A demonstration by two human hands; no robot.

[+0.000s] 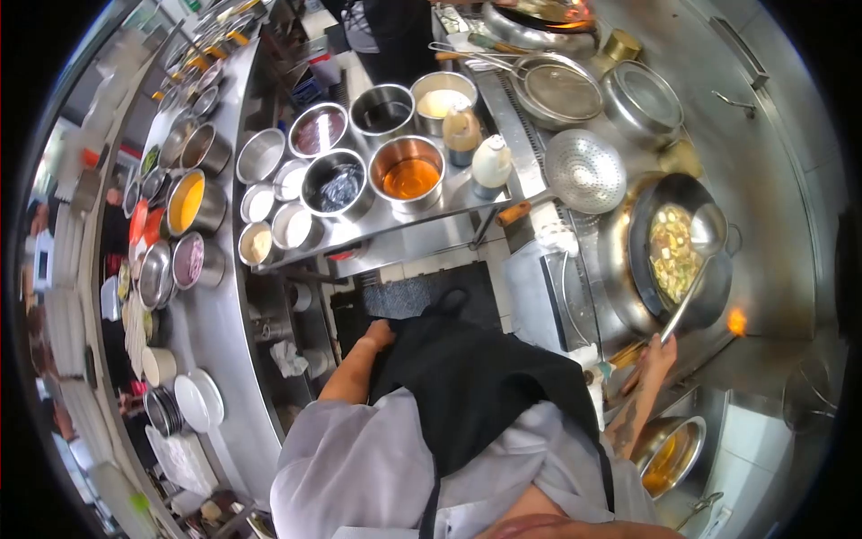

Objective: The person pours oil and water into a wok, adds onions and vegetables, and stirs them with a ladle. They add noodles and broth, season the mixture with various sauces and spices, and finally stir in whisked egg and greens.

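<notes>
Fingers of the right hand [660, 352] are curled shut round the near end of a long ladle [696, 269], whose thin metal shaft runs up and away to a rounded bowl resting at the far right edge of the wok [642, 269]. Left hand [379, 334] hangs low against the black apron [467, 377], to the left of the body; its fingers are tucked at the cloth, and I cannot tell how far they are closed or whether they grip it.

My guess is that the ladle is stiff and fairly light when empty, nose-heavy once its bowl fills, and probably slick with oil along the shaft (the heat near the wok end is another reason to keep back). The sound place to hold it is where the hand already has it, at the far-from-the-pan end of the handle.

It looks like plain grey steel, slim in the stem, with a deep shiny bowl. The wok it dips into is dark and wide, holding pale cubes and greenish bits in a yellow broth, and a small flame [736, 320] shows at its near right side.

Left of the wok a perforated skimmer [585, 171] lies on the steel counter. Farther left, a shelf carries round steel tubs of sauces [406, 171] and two squeeze bottles [476, 148].
</notes>
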